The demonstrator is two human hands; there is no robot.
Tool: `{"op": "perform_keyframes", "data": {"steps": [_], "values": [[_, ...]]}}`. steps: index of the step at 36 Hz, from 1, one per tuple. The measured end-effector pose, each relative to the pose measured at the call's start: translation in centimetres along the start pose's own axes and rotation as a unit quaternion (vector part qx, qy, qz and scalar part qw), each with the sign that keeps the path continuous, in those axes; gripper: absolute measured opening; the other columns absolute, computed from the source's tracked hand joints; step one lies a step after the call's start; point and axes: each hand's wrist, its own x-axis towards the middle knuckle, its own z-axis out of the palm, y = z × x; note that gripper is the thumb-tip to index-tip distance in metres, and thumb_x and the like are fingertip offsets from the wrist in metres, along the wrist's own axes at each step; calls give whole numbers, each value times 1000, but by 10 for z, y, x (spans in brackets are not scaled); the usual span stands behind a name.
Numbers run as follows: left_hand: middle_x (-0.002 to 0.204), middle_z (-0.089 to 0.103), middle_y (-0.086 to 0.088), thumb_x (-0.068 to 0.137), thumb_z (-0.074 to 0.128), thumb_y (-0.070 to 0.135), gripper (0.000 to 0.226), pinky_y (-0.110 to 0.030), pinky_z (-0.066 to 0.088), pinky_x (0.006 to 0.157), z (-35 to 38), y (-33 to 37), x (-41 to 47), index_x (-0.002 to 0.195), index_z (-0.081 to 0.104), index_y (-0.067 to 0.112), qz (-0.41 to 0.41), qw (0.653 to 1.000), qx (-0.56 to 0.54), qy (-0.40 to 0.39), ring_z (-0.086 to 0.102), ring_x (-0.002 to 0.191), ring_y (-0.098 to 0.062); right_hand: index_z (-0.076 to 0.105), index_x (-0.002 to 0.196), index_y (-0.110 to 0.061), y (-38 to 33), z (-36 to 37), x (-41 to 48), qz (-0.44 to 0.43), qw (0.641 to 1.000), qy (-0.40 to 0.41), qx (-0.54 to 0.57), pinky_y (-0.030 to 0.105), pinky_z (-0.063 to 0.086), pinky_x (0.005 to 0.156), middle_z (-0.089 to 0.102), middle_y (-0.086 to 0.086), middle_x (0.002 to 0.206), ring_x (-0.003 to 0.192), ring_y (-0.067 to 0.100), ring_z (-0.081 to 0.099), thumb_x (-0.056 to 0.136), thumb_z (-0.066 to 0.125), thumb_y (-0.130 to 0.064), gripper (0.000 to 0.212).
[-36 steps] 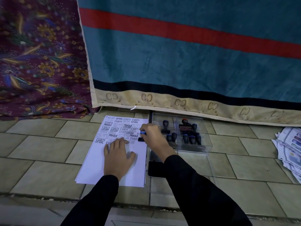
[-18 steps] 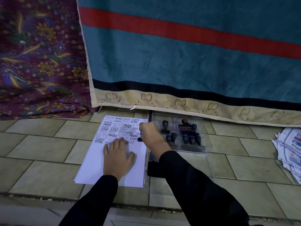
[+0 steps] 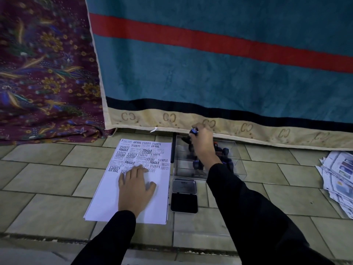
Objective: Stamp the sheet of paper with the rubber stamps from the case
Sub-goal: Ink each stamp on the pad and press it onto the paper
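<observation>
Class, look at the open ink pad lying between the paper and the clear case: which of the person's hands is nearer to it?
Left. The left hand lies flat on the paper, just beside the ink pad. The right hand is farther off, above the clear case, gripping a stamp.

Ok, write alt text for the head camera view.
A person's right hand holds a blue-topped rubber stamp over a clear case of stamps, while the left hand lies flat on a partly stamped sheet of paper. An open ink pad sits between them on the tiled floor, below a hanging teal cloth.
</observation>
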Motion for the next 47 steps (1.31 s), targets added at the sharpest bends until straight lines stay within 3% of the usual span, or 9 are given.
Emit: {"op": "perform_keyframes", "data": {"steps": [5,9,19,29,33,38,42,47], "values": [[135,51,3,76,41,43,50,-48,21,115,0,0,0,120,53,22,-4,1000,3,0,42,127,-21,50,106,-5,14,11,-2,26,999,-45,-10,25,39,75,52,16,115,91,20,50,85,60,1,24],[132,53,3,75,44,42,47,-48,24,114,0,0,1,117,54,22,-2,1000,3,11,45,124,-21,53,99,-5,15,23,-5,3,996,-76,-39,28,44,77,53,15,111,95,26,54,85,61,0,17],[131,52,5,73,47,43,47,-47,24,113,0,1,0,116,52,23,-2,1000,-10,16,44,121,-19,58,108,-2,14,37,5,-8,984,-146,-103,39,51,84,62,20,111,99,33,59,90,51,0,20],[128,53,4,73,49,42,45,-48,27,111,2,0,0,114,52,23,4,1000,-7,26,46,118,-19,62,109,1,13,44,7,4,974,-190,-124,38,51,84,64,22,110,102,35,60,93,49,-3,21],[129,52,4,74,47,43,46,-48,24,112,-1,0,-1,115,51,23,5,1000,-10,23,45,120,-19,63,109,0,16,43,7,13,978,-180,-108,37,51,88,63,21,113,105,33,59,92,53,-5,21],[130,52,3,74,50,41,46,-48,23,113,-3,2,-1,116,52,22,4,1000,-15,19,45,121,-20,62,96,-1,17,42,7,5,990,-132,-41,31,49,79,64,17,103,97,28,60,81,68,-5,16],[134,51,2,76,42,43,50,-48,22,114,-5,2,0,120,52,21,6,1000,0,3,43,125,-21,60,108,-2,14,35,5,-39,994,-100,-19,28,49,85,56,17,113,99,28,59,80,67,0,29],[135,50,2,79,45,43,49,-47,18,115,-4,2,1,121,52,20,5,1000,-5,-5,42,127,-22,66,102,-4,3,7,-6,-82,996,-41,20,29,52,87,57,16,109,90,29,64,82,67,-3,21]]}}
